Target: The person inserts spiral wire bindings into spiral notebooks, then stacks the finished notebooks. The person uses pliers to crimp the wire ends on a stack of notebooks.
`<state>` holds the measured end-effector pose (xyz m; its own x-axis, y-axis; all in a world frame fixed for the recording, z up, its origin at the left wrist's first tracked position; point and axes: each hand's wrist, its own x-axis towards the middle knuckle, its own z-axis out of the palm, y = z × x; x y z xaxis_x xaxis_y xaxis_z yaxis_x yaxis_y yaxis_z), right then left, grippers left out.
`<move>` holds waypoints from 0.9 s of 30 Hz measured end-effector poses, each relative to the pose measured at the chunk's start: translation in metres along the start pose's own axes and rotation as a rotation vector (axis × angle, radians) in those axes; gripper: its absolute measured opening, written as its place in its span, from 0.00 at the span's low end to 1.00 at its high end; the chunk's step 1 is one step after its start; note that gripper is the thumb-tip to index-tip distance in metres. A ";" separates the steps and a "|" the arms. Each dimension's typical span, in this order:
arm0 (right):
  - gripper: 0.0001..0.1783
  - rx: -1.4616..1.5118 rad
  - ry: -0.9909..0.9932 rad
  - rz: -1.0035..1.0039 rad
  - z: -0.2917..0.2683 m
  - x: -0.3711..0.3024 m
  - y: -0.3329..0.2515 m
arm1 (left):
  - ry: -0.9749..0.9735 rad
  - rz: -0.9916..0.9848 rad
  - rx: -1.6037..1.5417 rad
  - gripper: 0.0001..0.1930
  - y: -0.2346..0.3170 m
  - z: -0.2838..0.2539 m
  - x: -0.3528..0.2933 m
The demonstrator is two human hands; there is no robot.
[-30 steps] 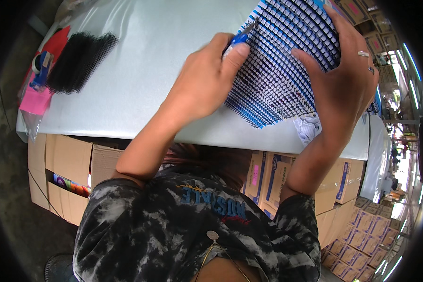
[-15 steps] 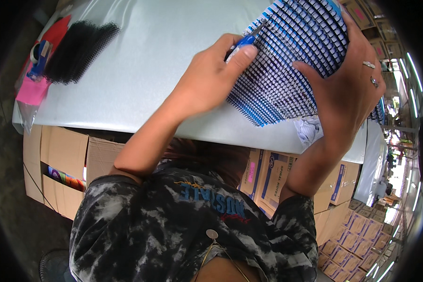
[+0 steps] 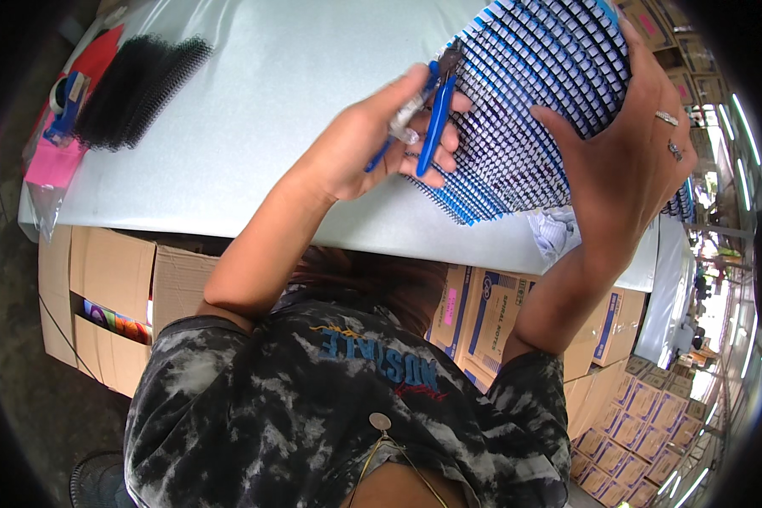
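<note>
In my left hand [image 3: 368,135] is a pair of wire cutters [image 3: 437,127] with blue handles spread apart and a dark jaw. The jaw is at the upper left edge of a fanned stack of spiral notebooks [image 3: 516,110] with black coils and blue-and-white edges. My left fingers show behind the handles, and a clear piece, blurred, lies along the palm. Over the stack's right side my right hand [image 3: 631,140] is spread wide, thumb apart and resting near the coils. Its other fingertips reach the far right edge and are partly hidden.
A pile of loose black spiral coils [image 3: 140,89] lies on the table's left, beside a blue tape dispenser [image 3: 66,110] and a pink pad [image 3: 55,165]. Crumpled white material [image 3: 553,233] is near the front edge. Cardboard boxes [image 3: 491,317] stand under the pale table cover [image 3: 262,169].
My left hand has turned and drawn slightly back. The cutters have swung upright, with their handles now spread and my fingers loosened behind them. My right hand has hardly moved.
</note>
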<state>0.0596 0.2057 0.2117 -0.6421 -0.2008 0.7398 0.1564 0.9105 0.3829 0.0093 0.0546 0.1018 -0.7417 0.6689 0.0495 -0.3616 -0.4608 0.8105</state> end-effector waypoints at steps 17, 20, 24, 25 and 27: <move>0.52 0.064 0.013 -0.042 -0.002 0.004 0.002 | 0.301 0.107 0.805 0.26 -0.003 -0.007 0.001; 0.52 0.081 0.076 -0.030 0.006 0.002 0.001 | 0.410 0.225 1.039 0.27 -0.007 0.001 -0.001; 0.51 0.066 0.057 -0.020 0.005 0.001 0.003 | -0.088 -0.132 -0.204 0.30 -0.009 -0.016 -0.002; 0.51 0.042 0.030 -0.017 0.005 0.001 0.005 | -0.079 -0.164 -0.269 0.31 -0.007 -0.014 -0.001; 0.52 -0.013 -0.030 -0.012 0.005 0.002 0.012 | 0.010 -0.103 0.025 0.30 -0.005 -0.013 -0.002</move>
<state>0.0565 0.2175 0.2150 -0.6664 -0.2008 0.7181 0.1578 0.9033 0.3990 0.0053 0.0482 0.0898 -0.7070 0.7060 -0.0411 -0.4220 -0.3746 0.8256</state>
